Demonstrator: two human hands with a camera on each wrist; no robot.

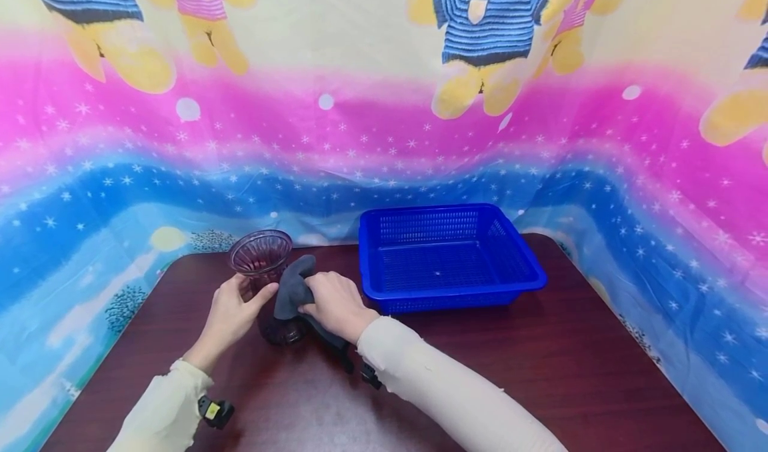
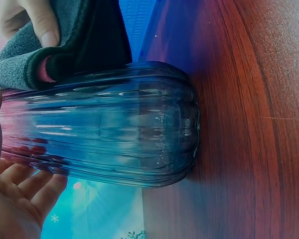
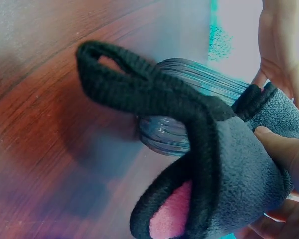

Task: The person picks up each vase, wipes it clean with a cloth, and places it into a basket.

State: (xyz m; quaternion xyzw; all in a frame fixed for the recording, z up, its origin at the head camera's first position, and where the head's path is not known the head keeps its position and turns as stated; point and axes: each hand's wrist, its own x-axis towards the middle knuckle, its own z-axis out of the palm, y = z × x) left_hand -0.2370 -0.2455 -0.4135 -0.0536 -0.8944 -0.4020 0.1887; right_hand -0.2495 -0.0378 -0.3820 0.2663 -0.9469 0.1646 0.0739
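**Cloth against a ribbed glass vase**

Sleeves of pale cream are reaching in from the near edge of the dark wooden table [image 1: 540, 372], and your two hands are meeting at the vase [image 1: 264, 265], which is standing upright on the table, left of the middle.

Your left hand [image 1: 231, 312] is cupping the vase's left side, fingers and thumb curving round the ribbed glass; in the left wrist view the palm [image 2: 10, 199] is lying along the wall of the vase [image 2: 104, 129], fingers loosely bent beside it.

Your right hand [image 1: 336, 302] is gripping a grey fleece cloth [image 1: 294, 285] and pressing it to the vase's right side, between its rim and its base. In the right wrist view the thumb is pinching the cloth [image 3: 239, 169], which is showing a black knitted edge and a pink lining, against the vase [image 3: 189, 114]. The cloth's dark tail is hanging down towards the table just right of the vase's foot.

Beyond the vase and to its right, a blue plastic basket [image 1: 450, 299] is sitting on the table, close to your right hand but apart from the vase. Behind the vase a bright cartoon-bear sheet [image 1: 384, 125] is hanging as a backdrop.
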